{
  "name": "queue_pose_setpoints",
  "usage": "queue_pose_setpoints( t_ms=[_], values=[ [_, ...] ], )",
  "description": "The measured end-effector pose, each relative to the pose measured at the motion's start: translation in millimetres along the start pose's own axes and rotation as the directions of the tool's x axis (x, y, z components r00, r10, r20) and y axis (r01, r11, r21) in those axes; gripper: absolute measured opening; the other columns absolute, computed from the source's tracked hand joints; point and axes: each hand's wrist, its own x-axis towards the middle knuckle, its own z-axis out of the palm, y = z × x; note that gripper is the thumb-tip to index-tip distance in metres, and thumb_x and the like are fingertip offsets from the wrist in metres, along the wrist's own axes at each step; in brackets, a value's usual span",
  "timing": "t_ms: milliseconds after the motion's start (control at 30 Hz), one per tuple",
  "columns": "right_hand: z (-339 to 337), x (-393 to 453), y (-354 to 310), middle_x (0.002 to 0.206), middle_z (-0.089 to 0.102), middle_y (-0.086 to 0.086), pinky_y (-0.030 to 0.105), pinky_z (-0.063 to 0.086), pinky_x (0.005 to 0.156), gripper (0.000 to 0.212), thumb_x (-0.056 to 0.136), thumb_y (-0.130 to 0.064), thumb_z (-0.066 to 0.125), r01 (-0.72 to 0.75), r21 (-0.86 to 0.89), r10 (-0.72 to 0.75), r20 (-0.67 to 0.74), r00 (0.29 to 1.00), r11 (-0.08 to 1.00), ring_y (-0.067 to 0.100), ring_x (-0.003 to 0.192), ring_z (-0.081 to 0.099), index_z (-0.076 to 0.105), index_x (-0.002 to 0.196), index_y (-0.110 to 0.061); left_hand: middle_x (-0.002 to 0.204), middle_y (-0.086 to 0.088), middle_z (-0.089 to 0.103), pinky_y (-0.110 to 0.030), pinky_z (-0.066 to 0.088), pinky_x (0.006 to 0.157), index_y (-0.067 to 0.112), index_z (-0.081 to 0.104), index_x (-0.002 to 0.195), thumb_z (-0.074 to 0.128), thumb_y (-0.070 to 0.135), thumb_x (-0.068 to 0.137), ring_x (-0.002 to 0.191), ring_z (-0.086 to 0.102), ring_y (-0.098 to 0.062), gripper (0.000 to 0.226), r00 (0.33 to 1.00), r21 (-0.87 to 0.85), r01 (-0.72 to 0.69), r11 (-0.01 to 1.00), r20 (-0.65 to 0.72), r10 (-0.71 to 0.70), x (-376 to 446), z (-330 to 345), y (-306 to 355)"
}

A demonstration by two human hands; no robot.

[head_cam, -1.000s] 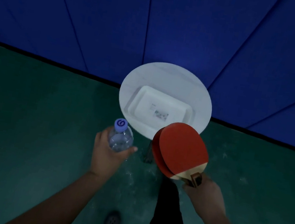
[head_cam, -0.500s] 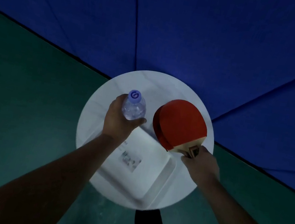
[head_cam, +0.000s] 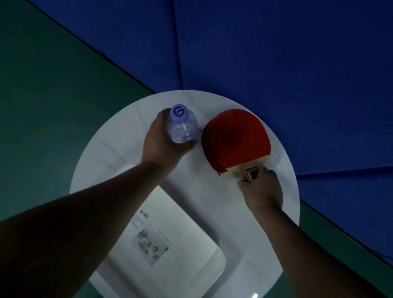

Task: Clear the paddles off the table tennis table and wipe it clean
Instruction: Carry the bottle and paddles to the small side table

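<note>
— While both arms reach over that round white counter, what are the hands doing?

— Left hand is wrapped around a clear plastic water bottle, upright, with a pale purple cap. Right hand is curled round the handle of the paddles; red rubber faces up, and a second dark edge shows under the red one, so it looks like two stacked.

— Are the paddles down on the counter?

— Over its far right part, low and nearly flat. Whether they touch the surface I cannot tell from here. The bottle is just beside them, to the left.

— Anything else on there?

— A white rectangular tray with rounded corners on the near side, with a printed label on it. The left forearm crosses over its corner. Behind the counter is a blue padded wall, and the floor is green.
</note>
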Motion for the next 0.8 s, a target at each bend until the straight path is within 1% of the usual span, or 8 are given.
queue_pose_setpoints(
  t_ms=[133,233,367,433,533,600,667,800],
  values=[
    [4.8,14.1,1.9,0.114,0.059,0.016,0.042,0.054,0.081,0.059,0.081,-0.039,0.076,0.017,-0.022,-0.016,0.003,1.000,1.000,0.035,0.103,0.060,0.055,0.125,-0.005,0.118,0.013,0.051,0.009,0.031,0.069,0.018,0.048,0.135,0.091,0.028,0.069,0.106,0.047,-0.005,0.079,0.999,-0.008,0.027,1.000,-0.017,-0.027,2.5,6.8,4.0],
    [5.9,16.6,3.1,0.117,0.059,0.018,0.044,0.051,0.087,0.067,0.081,-0.044,0.076,0.048,-0.044,-0.048,-0.003,0.999,0.998,0.036,0.109,0.057,0.051,0.129,-0.004,0.119,0.013,0.051,0.006,0.035,0.072,0.021,0.046,0.136,0.091,0.029,0.068,0.108,0.048,-0.004,0.082,0.998,-0.041,0.066,0.997,-0.017,-0.067,-1.9,10.0,5.8],
    [2.9,12.7,4.3,0.121,0.056,0.019,0.044,0.050,0.087,0.078,0.082,-0.049,0.074,0.071,-0.040,-0.070,0.023,0.997,0.997,0.036,0.113,0.055,0.043,0.138,-0.005,0.120,0.012,0.050,0.004,0.038,0.074,0.018,0.043,0.138,0.093,0.022,0.066,0.108,0.048,-0.005,0.088,0.997,-0.052,0.074,0.996,0.016,-0.073,-10.1,9.7,5.4],
    [0.2,7.0,5.7,0.126,0.053,0.020,0.046,0.049,0.090,0.083,0.081,-0.049,0.074,0.079,-0.049,-0.078,0.030,0.997,0.996,0.037,0.116,0.052,0.039,0.143,-0.006,0.124,0.011,0.050,-0.004,0.040,0.081,0.017,0.041,0.141,0.094,0.024,0.064,0.111,0.049,-0.007,0.094,0.994,-0.031,0.107,0.994,0.021,-0.107,-17.2,5.6,2.7],
    [-8.2,-10.0,5.6,0.133,0.047,0.018,0.046,0.046,0.092,0.080,0.082,-0.046,0.075,0.095,-0.057,-0.095,0.003,0.996,0.994,0.035,0.121,0.047,0.038,0.143,-0.011,0.146,-0.001,0.047,-0.029,0.044,0.103,0.019,0.035,0.149,0.094,0.034,0.062,0.130,0.048,-0.020,0.106,0.983,0.052,0.184,0.981,0.016,-0.186,-33.9,-6.1,-4.6],
    [-13.8,-27.2,4.9,0.138,0.045,0.016,0.047,0.045,0.094,0.078,0.082,-0.046,0.074,0.132,-0.059,-0.135,-0.043,0.990,0.989,0.034,0.124,0.044,0.040,0.143,-0.012,0.147,-0.005,0.046,-0.033,0.044,0.105,0.020,0.040,0.147,0.092,0.036,0.064,0.130,0.049,-0.022,0.099,0.980,0.075,0.199,0.977,0.009,-0.201,-52.1,-16.3,-12.0],
    [-17.7,-47.5,4.2,0.143,0.044,0.015,0.047,0.044,0.097,0.076,0.083,-0.047,0.073,0.188,-0.041,-0.191,-0.064,0.980,0.981,0.034,0.128,0.042,0.041,0.143,-0.012,0.142,-0.005,0.050,-0.027,0.042,0.100,0.020,0.047,0.141,0.089,0.036,0.068,0.127,0.052,-0.021,0.086,0.978,0.067,0.209,0.976,0.004,-0.210,-76.6,-28.9,-18.3],
    [-19.3,-100.2,0.7,0.153,0.039,0.012,0.046,0.039,0.108,0.072,0.087,-0.045,0.071,0.324,0.051,-0.324,0.002,0.946,0.945,0.032,0.139,0.036,0.043,0.146,-0.015,0.135,-0.005,0.056,-0.023,0.037,0.097,0.019,0.056,0.135,0.085,0.036,0.075,0.124,0.053,-0.020,0.069,0.971,0.042,0.240,0.970,-0.025,-0.239,-141.4,-57.9,-35.5]
  ],
)
